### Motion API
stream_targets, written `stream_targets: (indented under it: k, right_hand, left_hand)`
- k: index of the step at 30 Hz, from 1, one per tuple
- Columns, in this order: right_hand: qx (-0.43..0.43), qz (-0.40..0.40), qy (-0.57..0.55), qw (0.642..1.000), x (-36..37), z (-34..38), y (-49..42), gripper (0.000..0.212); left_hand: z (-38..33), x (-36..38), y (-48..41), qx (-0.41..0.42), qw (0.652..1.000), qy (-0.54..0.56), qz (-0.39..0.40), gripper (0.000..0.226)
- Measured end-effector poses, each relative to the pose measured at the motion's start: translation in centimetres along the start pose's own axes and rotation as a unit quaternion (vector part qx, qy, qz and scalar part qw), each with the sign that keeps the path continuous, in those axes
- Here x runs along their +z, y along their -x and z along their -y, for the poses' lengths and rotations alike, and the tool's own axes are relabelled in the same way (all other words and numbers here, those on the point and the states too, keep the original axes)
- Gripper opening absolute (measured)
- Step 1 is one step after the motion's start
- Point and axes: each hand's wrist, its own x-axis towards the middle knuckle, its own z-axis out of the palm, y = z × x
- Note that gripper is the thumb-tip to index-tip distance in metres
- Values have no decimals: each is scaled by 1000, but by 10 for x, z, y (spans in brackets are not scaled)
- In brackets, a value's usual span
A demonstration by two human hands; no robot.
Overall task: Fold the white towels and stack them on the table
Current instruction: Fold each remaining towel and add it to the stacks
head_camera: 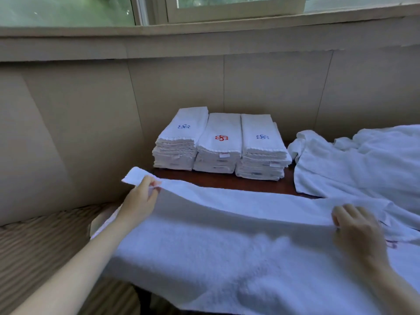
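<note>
we see a fluffy, matt white terry-cloth towel (227,235), folded cloth stacks (220,144) with embroidered stitching, and a smooth, glossy dark wood table (227,181).

At twelve o'clock a window (236,9) with a pale frame shows blurred green outside and lets in soft daylight. Below it runs a beige ledge (204,29), then a wall (177,85) of beige panels with vertical seams. A strip of dark reddish wooden table (227,184) shows at centre, and a ribbed beige floor (34,246) lies at eight o'clock.
</note>
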Motion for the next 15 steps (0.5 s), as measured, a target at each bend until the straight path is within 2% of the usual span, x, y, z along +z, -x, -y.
stream_targets:
  k: [4,6,8,9,12,15]
  right_hand:
    - [5,10,11,1000,-19,-9,4,17]
    - [14,48,31,998,-24,-4,1,19]
    - [13,204,94,974,-21,3,6,25]
    - [44,275,96,956,-19,7,12,29]
    - [118,283,33,951,-15,13,25,34]
    - [155,261,8,953,-9,12,19,31]
  left_hand:
    - [26,-12,49,-21,990,-89,108,5]
    - [28,-19,58,-54,980,-118,148,18]
    - [23,-15,62,-86,969,-142,182,46]
    - [17,-10,64,-93,961,-169,200,57]
    - [5,11,66,-118,930,-261,229,70]
    - [5,13,50,-115,925,-272,238,69]
